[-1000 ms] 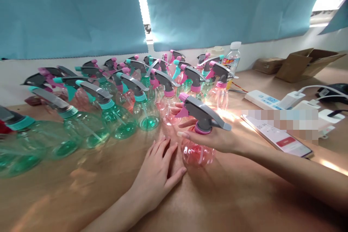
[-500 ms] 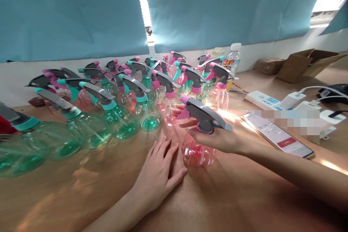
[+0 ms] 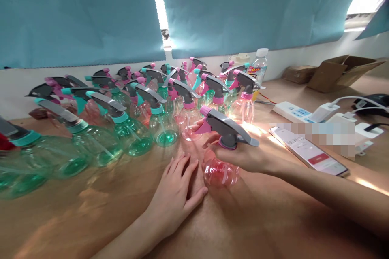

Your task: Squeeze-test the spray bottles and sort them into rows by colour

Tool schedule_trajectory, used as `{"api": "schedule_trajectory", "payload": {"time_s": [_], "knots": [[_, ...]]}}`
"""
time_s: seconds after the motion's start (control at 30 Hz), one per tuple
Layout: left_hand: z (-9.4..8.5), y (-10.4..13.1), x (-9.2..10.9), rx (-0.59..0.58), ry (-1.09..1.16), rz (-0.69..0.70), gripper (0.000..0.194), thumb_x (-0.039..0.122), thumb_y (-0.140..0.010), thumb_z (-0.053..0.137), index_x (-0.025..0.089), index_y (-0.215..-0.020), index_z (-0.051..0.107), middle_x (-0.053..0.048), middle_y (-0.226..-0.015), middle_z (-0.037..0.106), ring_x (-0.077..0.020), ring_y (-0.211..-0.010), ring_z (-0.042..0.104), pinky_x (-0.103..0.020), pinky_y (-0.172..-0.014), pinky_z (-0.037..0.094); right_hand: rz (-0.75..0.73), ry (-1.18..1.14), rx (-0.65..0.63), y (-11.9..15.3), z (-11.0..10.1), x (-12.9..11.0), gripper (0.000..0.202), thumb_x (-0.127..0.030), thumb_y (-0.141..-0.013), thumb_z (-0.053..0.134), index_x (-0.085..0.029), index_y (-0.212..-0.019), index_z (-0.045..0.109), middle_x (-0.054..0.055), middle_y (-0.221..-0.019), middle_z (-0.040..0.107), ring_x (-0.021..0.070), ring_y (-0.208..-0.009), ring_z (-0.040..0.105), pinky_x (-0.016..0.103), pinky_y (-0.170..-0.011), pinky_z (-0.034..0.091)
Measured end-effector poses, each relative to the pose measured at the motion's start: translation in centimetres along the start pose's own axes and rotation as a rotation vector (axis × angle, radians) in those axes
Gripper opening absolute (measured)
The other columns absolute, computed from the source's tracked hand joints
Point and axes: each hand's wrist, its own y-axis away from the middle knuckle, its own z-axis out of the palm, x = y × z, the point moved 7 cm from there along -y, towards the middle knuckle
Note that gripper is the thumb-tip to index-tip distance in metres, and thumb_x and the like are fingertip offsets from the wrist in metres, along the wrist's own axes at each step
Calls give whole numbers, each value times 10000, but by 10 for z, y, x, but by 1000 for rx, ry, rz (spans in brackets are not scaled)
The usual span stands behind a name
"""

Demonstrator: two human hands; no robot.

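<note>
Noting one pink spray bottle [image 3: 221,168] on the table [image 3: 60,218], apparently upright, directly before the person. Clock centred on it, twelve pointing away from the person.

Right hand [image 3: 235,156] comes in from four o'clock, grasping the bottle about its neck: thumb across the near side, other fingers around the far side. Squeeze strength: cannot tell. Pink nozzle [image 3: 206,110] faces ten o'clock; grey lever [image 3: 244,135] trails toward four.

Left hand [image 3: 178,192] rests palm down at eight, fingers slightly spread, holding nothing.

Nearest neighbours: another pink bottle [image 3: 190,123] at eleven, green bottle [image 3: 164,129] at ten. Phone [image 3: 310,151] at three, power strip [image 3: 293,111] at two.

Handling, in my judgement: a low grip around the neck suits best, fingers clear of the trigger [image 3: 204,126], base square on the wood. Top looks heavy, so tipping seems the chief risk; the left palm could brace the body. Mind any spray toward that phone and strip.
</note>
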Motion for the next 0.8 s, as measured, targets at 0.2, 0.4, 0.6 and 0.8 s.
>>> {"api": "schedule_trajectory", "payload": {"time_s": [0.2, 0.4, 0.6, 0.8], "knots": [[3, 1, -2, 21, -3, 11, 509, 488, -932, 497, 157, -1318, 498, -170, -1441, 441, -337, -1344, 366, -561, -1070, 331, -52, -67, -29, -2, 1, -11, 157, -144, -737, 522, -219, -863, 577, -16, -794, 580, 110, -667, 516, 243, -568, 434], [1, 1, -1, 26, 2, 5, 512, 496, -934, 496, 172, -1330, 490, -161, -1437, 447, -332, -1348, 364, -554, -1077, 323, -55, 8, -19, 2, 0, -5, 70, -155, -772, 557, -209, -816, 554, -58, -681, 488, 80, -577, 414, 231, -529, 394], [2, 1, -1, 22, 10, 13, 505, 486, -938, 497, 167, -1329, 485, -164, -1441, 441, -342, -1345, 365, -565, -1076, 316, -25, -63, -37, -3, 1, -6, 160, -139, -735, 541, -230, -866, 558, -33, -722, 554, 116, -624, 513, 257, -533, 429], [2, 1, 0, 29, 13, 18, 507, 477, -937, 501, 148, -1323, 490, -174, -1432, 447, -351, -1333, 376, -572, -1069, 327, -25, -63, -37, -1, 2, 4, 284, -148, -751, 542, -253, -1008, 600, -18, -769, 607, 168, -754, 616, 284, -581, 498]]}}
